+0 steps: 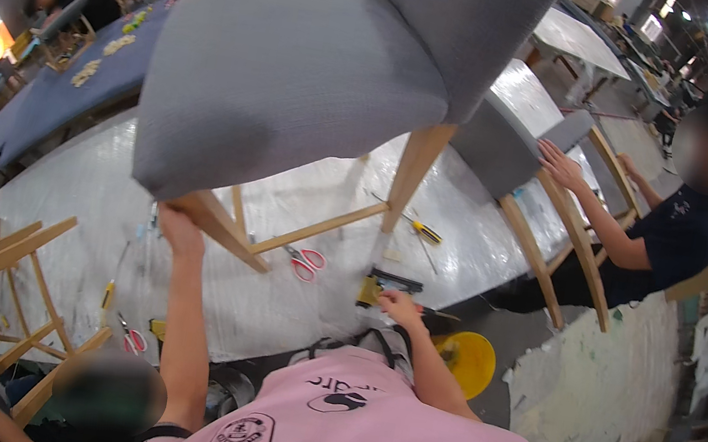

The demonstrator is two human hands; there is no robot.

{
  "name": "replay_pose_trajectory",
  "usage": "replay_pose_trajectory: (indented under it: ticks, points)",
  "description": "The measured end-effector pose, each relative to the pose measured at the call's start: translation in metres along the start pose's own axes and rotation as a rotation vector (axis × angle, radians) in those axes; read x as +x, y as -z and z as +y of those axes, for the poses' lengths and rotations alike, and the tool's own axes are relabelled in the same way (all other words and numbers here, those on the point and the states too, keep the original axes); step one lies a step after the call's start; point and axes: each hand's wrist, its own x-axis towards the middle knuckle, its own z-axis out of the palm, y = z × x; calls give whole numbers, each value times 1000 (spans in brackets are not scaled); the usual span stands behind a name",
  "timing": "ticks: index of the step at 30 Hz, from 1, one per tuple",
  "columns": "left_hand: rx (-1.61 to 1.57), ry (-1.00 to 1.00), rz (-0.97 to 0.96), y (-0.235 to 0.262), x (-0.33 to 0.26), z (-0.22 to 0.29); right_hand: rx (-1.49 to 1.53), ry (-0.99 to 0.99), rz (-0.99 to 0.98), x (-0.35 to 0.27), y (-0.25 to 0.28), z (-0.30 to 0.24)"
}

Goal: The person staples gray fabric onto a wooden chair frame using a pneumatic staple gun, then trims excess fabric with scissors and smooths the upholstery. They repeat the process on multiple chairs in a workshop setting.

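Observation:
A grey upholstered chair (285,71) with wooden legs stands upright on the plastic-covered worktable (255,321) in front of me. My left hand (181,229) is closed round the top of its near left wooden leg (223,228), just under the seat; some fingers are hidden behind it. To the right, my right hand (400,308) is closed on a yellow and black staple gun (372,291) low over the table's near edge. Between my hands lie red-handled scissors (304,264). A yellow-handled screwdriver (425,230) rests beyond the staple gun.
At right a co-worker (658,232) handles another grey chair (520,164). Another person (109,395) is at lower left beside an upturned chair frame (20,279). A yellow bucket (468,364) stands by the table's near edge. More scissors (134,336) and a screwdriver (109,293) lie at left.

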Motion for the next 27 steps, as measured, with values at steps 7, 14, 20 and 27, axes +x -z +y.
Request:
replay_pose_trajectory:
  ticks: [7,14,20,27]
  points:
    - [-14,-81,91,18,-43,6,-180,-113,110,-17,6,89]
    - [-54,-206,90,37,-20,-9,-3,-150,131,12,23,97]
    - [21,-317,289,1,-49,10,86,-194,163,32,79,71]
    - [472,-1021,406,-57,-97,33,-193,-151,289,123,163,85]
